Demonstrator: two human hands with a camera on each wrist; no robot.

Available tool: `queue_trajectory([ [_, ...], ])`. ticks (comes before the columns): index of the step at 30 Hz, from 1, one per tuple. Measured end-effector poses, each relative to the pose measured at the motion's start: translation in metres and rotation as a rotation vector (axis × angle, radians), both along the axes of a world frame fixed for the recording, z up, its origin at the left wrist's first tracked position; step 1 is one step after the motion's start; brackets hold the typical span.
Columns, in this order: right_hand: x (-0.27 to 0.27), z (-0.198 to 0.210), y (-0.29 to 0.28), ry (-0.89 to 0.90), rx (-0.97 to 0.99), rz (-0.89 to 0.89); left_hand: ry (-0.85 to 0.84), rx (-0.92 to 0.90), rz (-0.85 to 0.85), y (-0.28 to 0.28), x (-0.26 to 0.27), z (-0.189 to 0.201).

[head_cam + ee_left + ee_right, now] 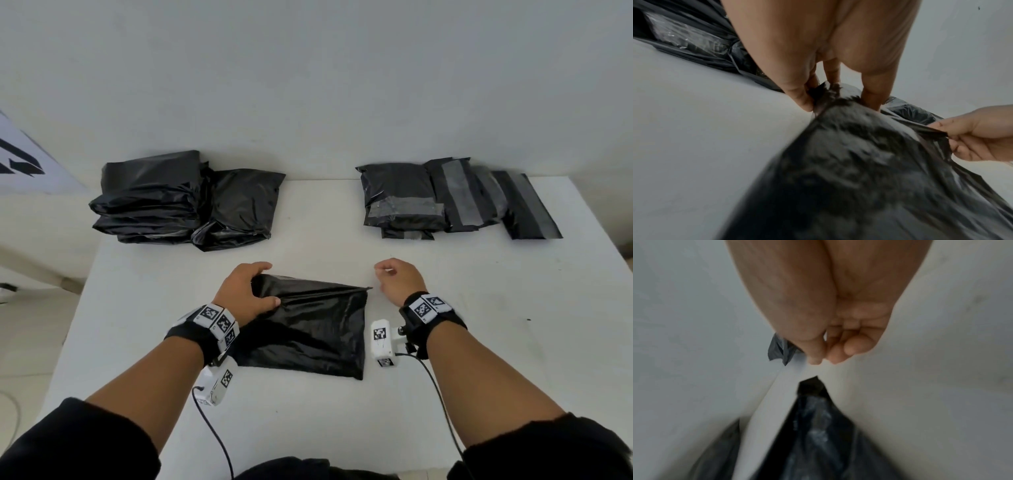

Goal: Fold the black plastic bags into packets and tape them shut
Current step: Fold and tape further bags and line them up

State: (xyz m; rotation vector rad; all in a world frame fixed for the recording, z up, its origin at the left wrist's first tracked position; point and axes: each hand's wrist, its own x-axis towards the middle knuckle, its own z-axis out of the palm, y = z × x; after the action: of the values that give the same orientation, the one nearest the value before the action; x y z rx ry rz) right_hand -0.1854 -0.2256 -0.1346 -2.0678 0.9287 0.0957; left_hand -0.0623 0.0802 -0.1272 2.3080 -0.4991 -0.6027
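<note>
A black plastic bag (308, 329) lies flat on the white table (496, 359) in front of me, creased along its far edge. My left hand (251, 291) grips the bag's far left corner, thumb on top and fingers beyond it; the left wrist view shows that hand (838, 97) pinching the bunched plastic (859, 162). My right hand (394, 279) hovers just right of the far right corner with fingers curled. In the right wrist view the thumb and index of this hand (821, 361) touch, and the bag corner (812, 386) sits a short gap below them, not held.
A heap of loose black bags (185, 198) sits at the back left. Several taped black packets (445, 198) lie in a row at the back right. A wall rises just behind the table. Cables trail from both wrists toward me.
</note>
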Motion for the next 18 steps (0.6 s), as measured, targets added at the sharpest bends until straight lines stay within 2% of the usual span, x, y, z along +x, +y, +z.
queue_trajectory([
  [3, -0.008, 0.009, 0.006, 0.096, 0.099, 0.288, -0.138, -0.067, 0.02, 0.001, 0.001, -0.003],
  [6, -0.012, 0.015, 0.013, 0.1, 0.047, 0.471, -0.309, -0.063, 0.058, 0.0, -0.001, 0.0],
  [9, -0.018, 0.009, 0.021, 0.041, -0.005, 0.489, -0.424, 0.01, -0.011, 0.005, -0.007, 0.0],
  [13, -0.023, -0.002, 0.032, -0.049, -0.088, 0.381, -0.439, 0.036, -0.091, 0.009, -0.016, -0.005],
  [18, -0.023, -0.002, 0.044, -0.136, 0.11, 0.365, -0.428, 0.036, -0.081, 0.008, -0.02, -0.005],
])
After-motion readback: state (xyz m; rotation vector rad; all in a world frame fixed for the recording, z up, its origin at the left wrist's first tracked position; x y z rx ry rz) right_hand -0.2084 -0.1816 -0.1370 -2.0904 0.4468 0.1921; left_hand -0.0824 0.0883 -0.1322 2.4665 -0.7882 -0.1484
